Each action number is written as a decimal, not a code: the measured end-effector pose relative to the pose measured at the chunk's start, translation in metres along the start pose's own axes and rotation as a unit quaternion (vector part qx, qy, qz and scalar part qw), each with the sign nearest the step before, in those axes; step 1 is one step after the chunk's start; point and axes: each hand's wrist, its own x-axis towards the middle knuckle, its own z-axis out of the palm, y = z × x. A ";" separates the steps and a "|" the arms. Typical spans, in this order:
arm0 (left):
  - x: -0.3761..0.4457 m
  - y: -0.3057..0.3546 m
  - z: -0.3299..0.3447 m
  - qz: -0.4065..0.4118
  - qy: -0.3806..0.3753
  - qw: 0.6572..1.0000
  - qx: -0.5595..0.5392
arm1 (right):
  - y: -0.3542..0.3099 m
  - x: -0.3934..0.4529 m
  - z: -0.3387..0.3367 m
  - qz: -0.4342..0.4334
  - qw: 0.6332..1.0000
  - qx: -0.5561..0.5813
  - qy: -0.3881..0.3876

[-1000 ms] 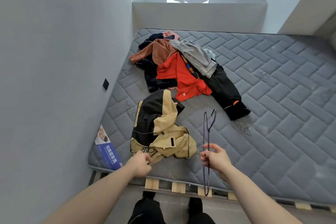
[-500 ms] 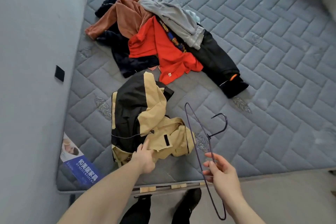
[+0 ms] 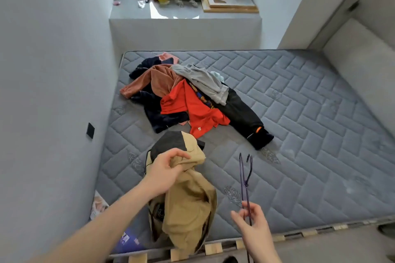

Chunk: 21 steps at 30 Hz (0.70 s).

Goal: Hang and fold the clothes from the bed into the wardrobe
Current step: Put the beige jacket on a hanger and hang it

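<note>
My left hand grips a tan and black jacket and holds it up off the mattress, so the jacket hangs down over the near edge. My right hand pinches a thin purple wire hanger, seen almost edge-on with its hook pointing up. Farther back on the mattress lies a pile of clothes: a red top, a brown velvet piece, a grey garment, dark navy pieces and black trousers.
A grey wall runs close along the left of the bed. A raised window ledge with bags and clutter stands beyond the bed's far end. A padded headboard is at the right. Wooden slats show under the near edge.
My left hand has lifted the tan and black jacket off the mattress, where it lay before. The hanger has turned more upright in my right hand. My head has tilted up.
</note>
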 end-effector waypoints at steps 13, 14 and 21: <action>-0.015 0.228 -0.097 0.297 -0.113 0.947 0.042 | -0.179 -0.057 0.026 -0.184 0.965 0.048 -0.180; -0.010 0.236 -0.101 0.304 -0.102 0.946 0.045 | -0.188 -0.060 0.027 -0.191 0.960 0.073 -0.189; 0.047 0.236 -0.136 0.251 -0.009 0.961 0.117 | -0.290 -0.075 -0.007 -0.226 0.910 0.326 -0.115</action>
